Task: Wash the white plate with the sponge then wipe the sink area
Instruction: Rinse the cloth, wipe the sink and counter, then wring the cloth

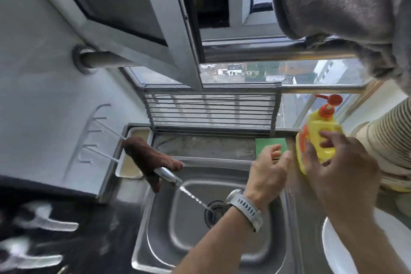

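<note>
Green sponge (270, 147) just beyond left hand (268, 170), touching fingertips

right hand (340, 162) holding yellow soap bottle (320, 140), left hand (269, 167) beside, tap (168, 174) running

Soft daylight from the window (255, 73), motion blur, wide-angle bending at edges

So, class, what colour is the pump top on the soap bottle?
Orange, on the yellow soap bottle; head view shows it.
</note>
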`<state>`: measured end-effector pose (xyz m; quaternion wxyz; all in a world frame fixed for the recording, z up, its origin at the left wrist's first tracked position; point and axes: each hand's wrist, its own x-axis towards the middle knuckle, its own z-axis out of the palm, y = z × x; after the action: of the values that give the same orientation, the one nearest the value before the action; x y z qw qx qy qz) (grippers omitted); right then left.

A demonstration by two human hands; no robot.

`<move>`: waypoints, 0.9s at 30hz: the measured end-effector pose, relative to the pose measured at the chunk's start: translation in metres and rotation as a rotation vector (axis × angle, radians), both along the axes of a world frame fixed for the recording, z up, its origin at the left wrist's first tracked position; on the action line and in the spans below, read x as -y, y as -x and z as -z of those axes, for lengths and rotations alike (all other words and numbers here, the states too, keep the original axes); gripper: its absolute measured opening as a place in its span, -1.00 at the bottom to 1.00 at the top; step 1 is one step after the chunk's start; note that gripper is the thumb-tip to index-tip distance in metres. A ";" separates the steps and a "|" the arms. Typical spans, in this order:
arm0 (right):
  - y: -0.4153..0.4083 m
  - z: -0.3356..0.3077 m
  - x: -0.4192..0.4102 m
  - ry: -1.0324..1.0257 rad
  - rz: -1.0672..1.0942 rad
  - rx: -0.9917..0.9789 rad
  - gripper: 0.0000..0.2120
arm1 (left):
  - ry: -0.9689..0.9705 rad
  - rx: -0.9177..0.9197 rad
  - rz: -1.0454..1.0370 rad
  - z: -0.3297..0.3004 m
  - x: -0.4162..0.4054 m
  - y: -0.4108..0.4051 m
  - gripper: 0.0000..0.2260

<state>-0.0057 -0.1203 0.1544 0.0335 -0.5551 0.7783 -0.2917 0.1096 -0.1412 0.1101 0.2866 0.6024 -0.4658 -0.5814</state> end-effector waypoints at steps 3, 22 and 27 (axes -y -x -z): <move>-0.062 -0.003 -0.009 -0.144 -0.267 0.349 -0.86 | 0.153 0.139 -0.144 -0.035 -0.048 -0.075 -0.76; -0.217 -0.057 -0.014 -0.130 -0.668 1.004 -0.91 | 0.206 -0.117 -0.803 -0.088 -0.093 -0.230 -0.88; -0.152 -0.074 -0.063 -0.198 -0.638 1.556 -0.78 | 0.447 -0.099 -0.522 -0.123 -0.129 -0.191 -0.95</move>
<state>0.1460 -0.0575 0.2284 0.6888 -0.3838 0.3613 -0.4978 0.3007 -0.0119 0.2328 0.5729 0.5946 -0.3972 -0.4006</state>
